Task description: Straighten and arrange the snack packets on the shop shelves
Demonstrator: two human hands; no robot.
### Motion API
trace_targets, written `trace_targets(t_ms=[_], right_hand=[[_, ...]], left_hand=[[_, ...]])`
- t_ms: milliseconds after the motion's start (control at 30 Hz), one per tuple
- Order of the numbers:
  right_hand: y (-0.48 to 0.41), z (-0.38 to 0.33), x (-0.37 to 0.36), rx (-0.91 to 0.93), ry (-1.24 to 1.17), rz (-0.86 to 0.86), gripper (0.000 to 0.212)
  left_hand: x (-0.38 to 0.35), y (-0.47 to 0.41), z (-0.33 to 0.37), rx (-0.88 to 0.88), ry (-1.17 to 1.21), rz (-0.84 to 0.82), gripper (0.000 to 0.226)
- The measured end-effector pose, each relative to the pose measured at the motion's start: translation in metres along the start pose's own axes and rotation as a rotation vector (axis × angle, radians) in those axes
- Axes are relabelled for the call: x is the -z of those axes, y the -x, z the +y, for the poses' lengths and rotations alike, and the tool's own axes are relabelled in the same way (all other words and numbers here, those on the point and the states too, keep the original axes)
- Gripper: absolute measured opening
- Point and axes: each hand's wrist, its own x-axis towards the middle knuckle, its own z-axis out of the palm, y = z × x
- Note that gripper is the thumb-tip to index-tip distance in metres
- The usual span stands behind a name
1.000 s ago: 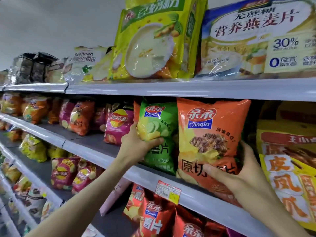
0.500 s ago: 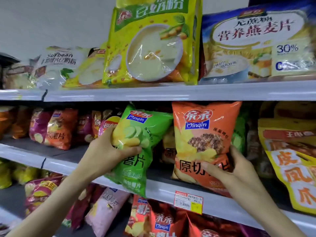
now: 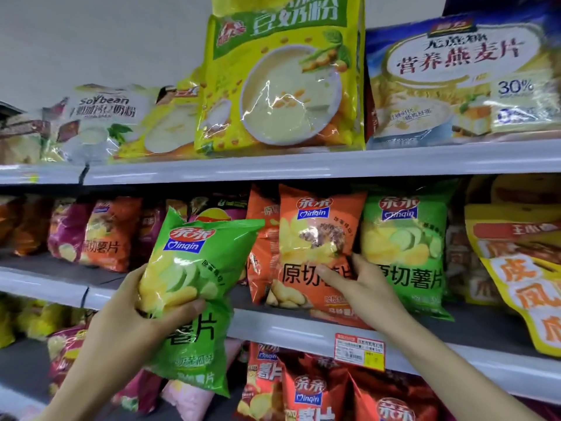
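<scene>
My left hand (image 3: 138, 317) grips a green chips packet (image 3: 194, 287) and holds it out in front of the middle shelf (image 3: 288, 328), tilted, clear of the row. My right hand (image 3: 361, 287) is closed on the right edge of an orange chips packet (image 3: 315, 238) that stands upright on that shelf, thumb across its front. A second orange packet (image 3: 261, 238) stands just behind it on the left. Another green chips packet (image 3: 403, 247) stands directly to the right of the orange one, partly behind my right hand.
Large soybean powder (image 3: 279, 77) and oat cereal (image 3: 461, 80) bags fill the top shelf. Orange and purple chips packets (image 3: 100, 235) line the middle shelf to the left; a yellow snack bag (image 3: 522, 275) hangs at right. Red chips packets (image 3: 315, 390) sit below, under a price tag (image 3: 359, 350).
My left hand has pulled the green packet off the shelf, out and down to the left. My right hand has slid the orange packet left, uncovering another green packet behind it.
</scene>
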Motion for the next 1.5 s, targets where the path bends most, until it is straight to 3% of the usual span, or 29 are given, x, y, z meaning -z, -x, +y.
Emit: trace_targets(t_ms=[300,333,400,433,500,600,767,900,1033,1167,1367,1500], right_hand=[[0.029,-0.004,0.002,0.085,0.005,0.040,0.107],[0.038,-0.007,0.007,0.099,-0.028,0.049,0.108],[0.059,-0.013,0.019,0.133,-0.131,0.009,0.086],[0.071,-0.016,0.024,0.143,-0.154,-0.035,0.069],[0.088,-0.017,0.034,0.129,-0.156,-0.155,0.055],[0.100,-0.020,0.047,0.111,-0.173,-0.285,0.069],[0.104,-0.016,0.091,0.111,-0.089,-0.281,0.077],[0.088,-0.011,0.134,0.079,0.034,-0.365,0.056],[0.060,-0.005,0.168,0.028,-0.009,-0.383,0.048],[0.033,0.002,0.186,0.108,0.004,-0.272,0.048],[0.024,0.024,0.184,0.245,0.156,-0.036,0.079],[0.038,0.045,0.181,0.217,0.222,-0.072,0.075]], left_hand=[[-0.038,0.033,0.025,-0.074,0.167,-0.114,0.097],[-0.046,0.037,0.031,-0.091,0.184,-0.123,0.091],[-0.061,0.043,0.043,-0.118,0.201,-0.104,0.081],[-0.070,0.046,0.048,-0.127,0.208,-0.096,0.083],[-0.087,0.053,0.059,-0.143,0.245,-0.101,0.094],[-0.111,0.067,0.080,-0.158,0.287,-0.146,0.097],[-0.150,0.078,0.116,-0.206,0.282,-0.263,0.099],[-0.170,0.082,0.147,-0.271,0.289,-0.368,0.068],[-0.187,0.080,0.176,-0.310,0.247,-0.443,0.046],[-0.205,0.059,0.192,-0.285,0.311,-0.495,0.055],[-0.224,0.046,0.187,-0.316,0.326,-0.431,0.087],[-0.227,0.061,0.165,-0.323,0.297,-0.424,0.088]])
